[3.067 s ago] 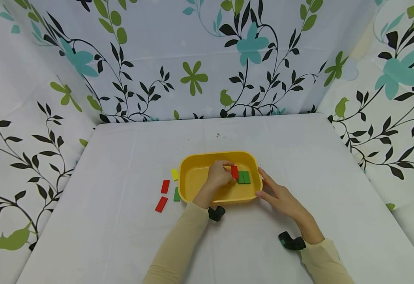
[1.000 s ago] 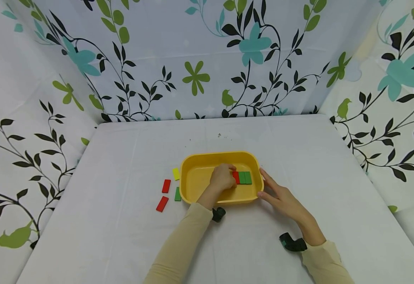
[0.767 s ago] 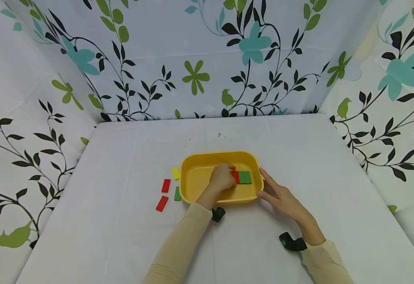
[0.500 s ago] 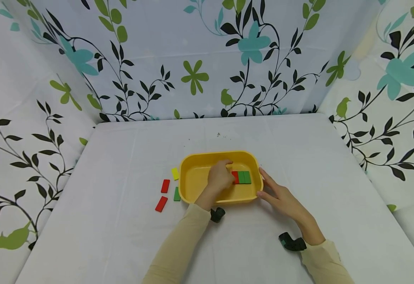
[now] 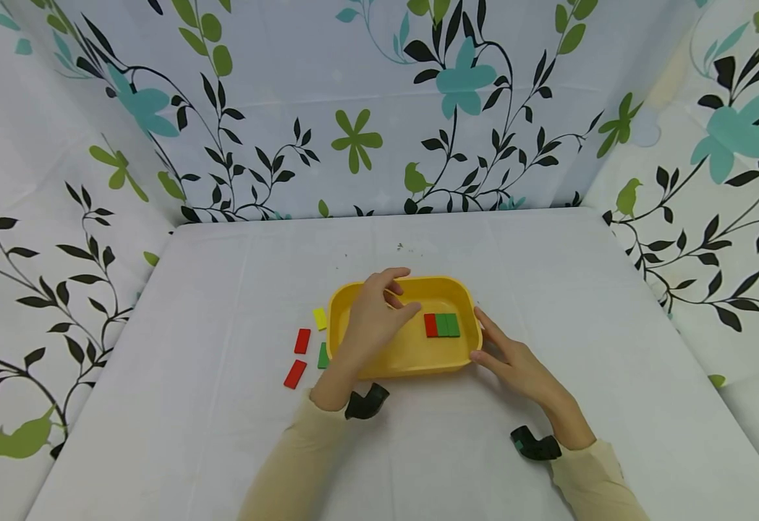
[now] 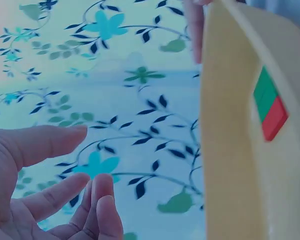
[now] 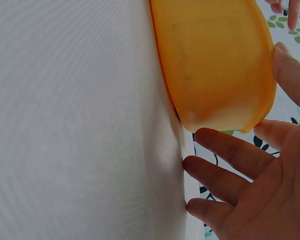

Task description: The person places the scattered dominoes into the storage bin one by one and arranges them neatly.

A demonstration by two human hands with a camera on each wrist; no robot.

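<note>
Inside the yellow plastic tray point(image 5: 418, 354), a red tile point(image 5: 430, 325) and two green tiles point(image 5: 447, 325) lie flat, side by side, toward the right end. My left hand point(image 5: 372, 315) is over the tray's left half with nothing in its grasp, thumb and fingertips apart. The left wrist view shows the same row of tiles beyond that hand. My right hand point(image 5: 519, 365) touches the tray's right end. In the right wrist view its thumb and index finger rest at the tray's rim point(image 7: 270, 60), while the other fingers are spread below.
Left of the tray lie a yellow tile point(image 5: 320, 319), a red tile point(image 5: 302, 341), another red tile point(image 5: 295, 374) and a green tile point(image 5: 323, 355) partly behind the tray's edge. A white cloth point(image 5: 223, 434) covers the table. Leaf-patterned curtains point(image 5: 359, 145) stand around it.
My left hand has set the red tile against the green ones, let go of it and risen to the left. The right hand has stayed at the tray's end.
</note>
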